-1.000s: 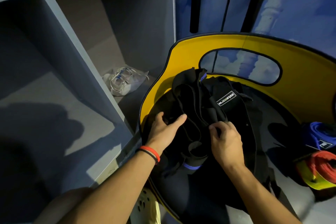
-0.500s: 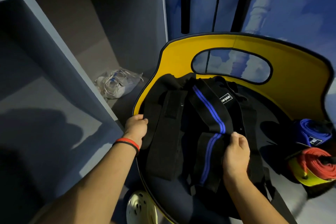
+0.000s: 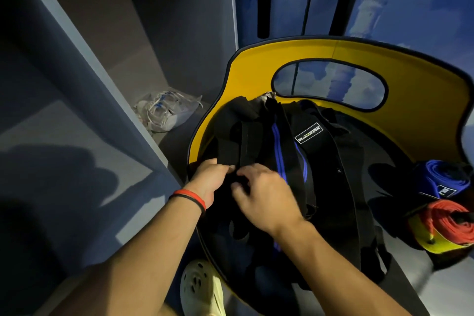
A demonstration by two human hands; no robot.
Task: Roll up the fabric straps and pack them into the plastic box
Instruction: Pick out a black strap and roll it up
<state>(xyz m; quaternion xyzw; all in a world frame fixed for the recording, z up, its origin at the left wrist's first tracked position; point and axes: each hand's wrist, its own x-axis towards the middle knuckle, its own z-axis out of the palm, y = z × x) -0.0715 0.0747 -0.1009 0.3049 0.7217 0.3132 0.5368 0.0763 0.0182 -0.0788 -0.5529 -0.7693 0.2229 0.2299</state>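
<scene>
While two rolled straps lie right, both hands pinch one black strap.

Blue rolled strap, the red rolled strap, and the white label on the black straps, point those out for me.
blue rolled strap (image 3: 440,177): head view, on its wound side.
red rolled strap (image 3: 450,223): head view, on the spiral end.
white label (image 3: 308,133): head view, middle of the lettered patch.
</scene>
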